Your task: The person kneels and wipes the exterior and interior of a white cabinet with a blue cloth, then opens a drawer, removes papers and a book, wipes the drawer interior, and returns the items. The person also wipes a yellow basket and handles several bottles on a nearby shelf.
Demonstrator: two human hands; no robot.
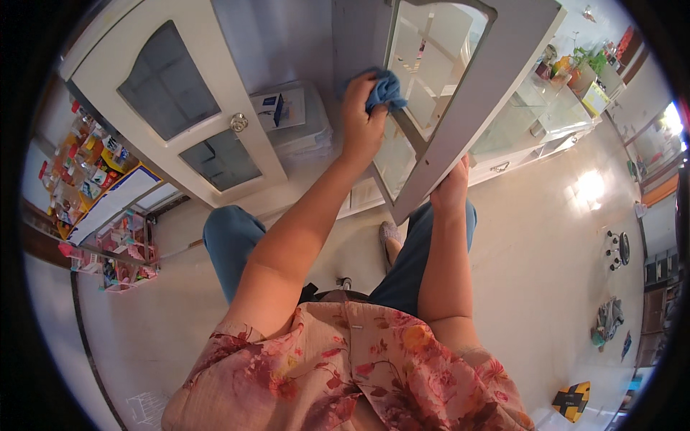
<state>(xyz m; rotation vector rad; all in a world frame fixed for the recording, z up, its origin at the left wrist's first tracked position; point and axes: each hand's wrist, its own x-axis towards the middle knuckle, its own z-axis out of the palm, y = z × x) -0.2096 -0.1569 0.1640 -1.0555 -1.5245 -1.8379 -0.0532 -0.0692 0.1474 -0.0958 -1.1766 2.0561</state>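
My left hand [362,116] is closed around a crumpled blue cloth [386,91], close to the inner side of an open white cabinet door [469,102] with glass panes. Whether the cloth touches the door cannot be told. My right hand [453,186] grips the outer edge of that same door near its lower end; its fingers are partly hidden behind the frame. To the left, the other cabinet door [215,81], white with a round clear knob [239,123], stands beside the opening. Inside the cabinet, a plastic bin [302,134] has a booklet and a small blue box on top.
Bottles and packets [97,167] crowd a shelf at left, above a pink toy house [126,250]. At right stands a glass-topped white counter [560,118] with plants. My knees are below the doors. A wheeled stool [623,249], grey cloth [610,320] and yellow-black box [571,401] lie farther right.
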